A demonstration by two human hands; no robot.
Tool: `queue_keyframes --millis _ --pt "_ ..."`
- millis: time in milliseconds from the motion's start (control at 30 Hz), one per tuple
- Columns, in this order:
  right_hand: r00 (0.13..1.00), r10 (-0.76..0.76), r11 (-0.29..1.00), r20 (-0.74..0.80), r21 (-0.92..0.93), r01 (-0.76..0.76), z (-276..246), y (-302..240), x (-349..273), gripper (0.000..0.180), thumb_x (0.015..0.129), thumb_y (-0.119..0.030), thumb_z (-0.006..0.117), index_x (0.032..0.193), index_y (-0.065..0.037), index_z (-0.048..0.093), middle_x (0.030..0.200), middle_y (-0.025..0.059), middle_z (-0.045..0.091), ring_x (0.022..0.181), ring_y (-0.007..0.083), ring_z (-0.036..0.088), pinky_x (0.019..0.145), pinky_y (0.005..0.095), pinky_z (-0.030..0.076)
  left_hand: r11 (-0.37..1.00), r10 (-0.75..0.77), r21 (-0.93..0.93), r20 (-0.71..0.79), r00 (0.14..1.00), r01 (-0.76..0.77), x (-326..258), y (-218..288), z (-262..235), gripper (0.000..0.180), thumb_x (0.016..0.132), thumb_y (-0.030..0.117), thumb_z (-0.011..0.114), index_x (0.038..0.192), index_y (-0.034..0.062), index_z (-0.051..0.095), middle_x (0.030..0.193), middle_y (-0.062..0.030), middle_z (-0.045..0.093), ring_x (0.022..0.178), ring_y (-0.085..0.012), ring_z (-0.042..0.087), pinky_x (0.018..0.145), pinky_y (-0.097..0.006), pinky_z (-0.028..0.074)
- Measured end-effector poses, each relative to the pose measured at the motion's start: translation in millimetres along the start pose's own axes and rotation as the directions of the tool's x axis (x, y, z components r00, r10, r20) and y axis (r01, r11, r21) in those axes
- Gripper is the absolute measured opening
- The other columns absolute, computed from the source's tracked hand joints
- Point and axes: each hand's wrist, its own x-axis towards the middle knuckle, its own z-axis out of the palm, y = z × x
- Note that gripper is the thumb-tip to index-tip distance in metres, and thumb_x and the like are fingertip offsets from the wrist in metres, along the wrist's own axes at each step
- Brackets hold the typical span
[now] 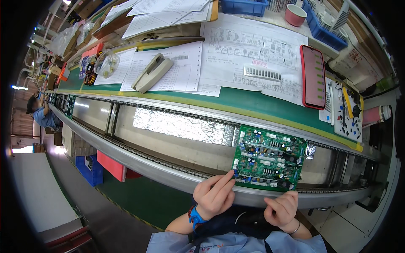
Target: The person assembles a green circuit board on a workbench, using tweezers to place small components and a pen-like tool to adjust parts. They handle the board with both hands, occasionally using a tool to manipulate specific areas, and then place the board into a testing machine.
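Note:
A green circuit board [270,158], crowded with small parts, lies across the two rails of the conveyor line in front of me. My left hand [216,195] is at its near left corner, fingers drawn together, the tips at a small blue component [236,173] on the edge. Just off the near right edge is my right hand [282,207], its fingers curled and thumb close to the index finger. Whether anything small sits inside that hand is hidden.
Beyond the rail [185,168], papers [253,55], a stapler [152,72] and a red-cased phone [313,76] lie on the green bench. A white tray of small parts [348,111] sits at the right. Far left, another person [44,116] works along the line.

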Motion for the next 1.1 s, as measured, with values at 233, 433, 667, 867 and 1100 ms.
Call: queue_keyframes --millis 233,433,667,867,1100 --pt "1.000 0.001 1.000 0.013 0.004 -0.001 -0.6 -0.6 -0.8 0.032 0.058 -0.002 0.061 0.089 -0.009 0.069 0.067 -0.0032 0.052 0.058 0.0137 0.050 0.067 0.0296 0.039 1.000 -0.001 -0.013 0.008 1.000 0.001 -1.4 -0.4 0.9 0.025 0.060 -0.002 0.059 0.084 0.0035 0.066 0.099 -0.0097 0.070 0.074 -0.0222 0.063 0.063 -0.029 0.049" --pt "1.000 -0.008 1.000 0.008 -0.010 0.008 0.8 0.5 -1.5 0.032 0.059 -0.002 0.061 0.089 -0.009 0.069 0.067 -0.0034 0.052 0.059 0.0137 0.050 0.067 0.0298 0.039 1.000 -0.002 -0.011 0.001 1.000 0.002 -1.4 -1.0 0.4 0.028 0.060 -0.003 0.058 0.086 0.0027 0.066 0.101 -0.0116 0.069 0.073 -0.0225 0.063 0.064 -0.029 0.049" --pt "1.000 -0.004 1.000 0.011 -0.003 0.004 0.4 -0.1 -0.6 0.032 0.060 -0.002 0.061 0.090 -0.010 0.069 0.068 -0.0035 0.053 0.059 0.0134 0.051 0.067 0.0294 0.040 1.000 0.010 -0.027 0.005 1.000 -0.009 -1.6 -2.5 0.8 0.028 0.060 -0.003 0.057 0.086 0.0018 0.066 0.100 -0.0124 0.069 0.072 -0.0230 0.063 0.064 -0.029 0.050" --pt "1.000 -0.010 1.000 0.004 -0.010 0.010 0.2 0.1 0.7 0.031 0.060 -0.002 0.061 0.089 -0.009 0.070 0.068 -0.0033 0.053 0.058 0.0134 0.051 0.066 0.0293 0.040 0.999 0.012 -0.040 0.016 1.000 -0.012 -0.8 -2.4 1.0 0.027 0.061 -0.003 0.058 0.086 0.0012 0.066 0.099 -0.0126 0.069 0.072 -0.0232 0.063 0.062 -0.030 0.051" --pt "1.000 -0.011 1.000 0.007 -0.006 0.011 0.2 -0.2 1.0 0.031 0.059 -0.002 0.061 0.089 -0.009 0.070 0.068 -0.0030 0.053 0.058 0.0135 0.052 0.065 0.0295 0.040 0.999 0.010 -0.036 0.021 1.000 -0.009 -0.9 -2.4 1.0 0.027 0.061 -0.003 0.058 0.086 0.0012 0.066 0.099 -0.0127 0.069 0.072 -0.0233 0.063 0.063 -0.030 0.052"
